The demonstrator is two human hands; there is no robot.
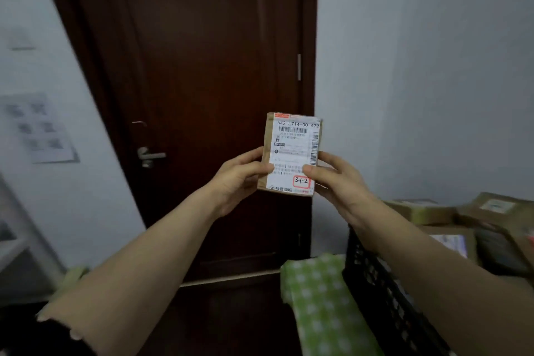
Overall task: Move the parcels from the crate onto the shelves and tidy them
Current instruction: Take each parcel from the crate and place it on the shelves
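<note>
Dark wooden door (202,52) and pale walls form the background. Small brown cardboard parcel (291,150) is held upright in front of the door, clear of the crate, its printed label facing the camera.

Left hand (237,179) and right hand (341,182) each take a grip on a lower side edge, thumb pinched onto the label face and fingers behind.

Judged light and fairly stiff, with corners liable to crush. The side edges are the sound place to hold.

Black crate (372,277) stands low at right, with further parcels (450,233) inside. Green checked cloth (318,298) lies just beside the crate wall.

Open air surrounds the held parcel on all sides. A blurred pale frame (17,246) at far left may be shelving; cannot confirm.
</note>
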